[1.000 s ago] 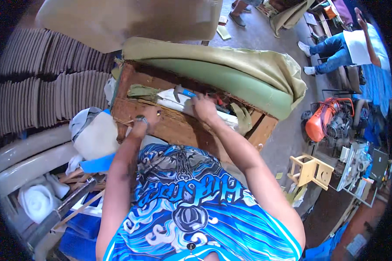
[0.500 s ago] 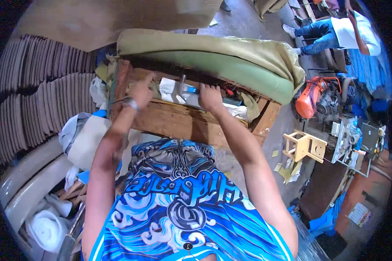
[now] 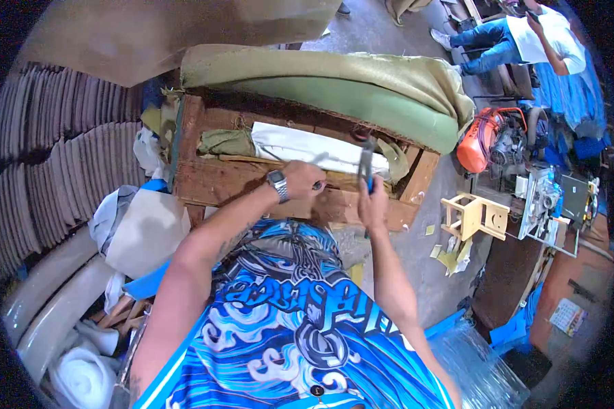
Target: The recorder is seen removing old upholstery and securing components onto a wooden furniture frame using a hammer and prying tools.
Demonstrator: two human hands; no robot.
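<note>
My left hand point(image 3: 303, 180), with a silver watch at the wrist, is closed around a slim tool. The tool's dark round end point(image 3: 318, 185) pokes out of the fist; the rest is mostly hidden. To its right, my right hand point(image 3: 373, 204) grips a metal tool point(image 3: 366, 162) with blue on its handle, held upright and slightly blurred. Both hands are over the near board of a wooden furniture frame point(image 3: 252, 187). Inside the frame lie a white strip point(image 3: 320, 146) and olive cloth point(image 3: 225, 142). Green padding under beige fabric point(image 3: 320, 67) covers the frame's far side.
Stacked grey-brown sheets point(image 3: 68, 150) stand at left, above pale rolls point(image 3: 68, 273). At right are an orange air compressor point(image 3: 479, 143) and a small wooden chair point(image 3: 474, 215). Another person point(image 3: 532, 44) stands at the upper right. A brown panel point(image 3: 170, 41) hangs over the upper left.
Both hands have come out of the frame toward me, and each now holds a tool. My left hand has moved right. The tools that lay on the white strip have been picked up.
</note>
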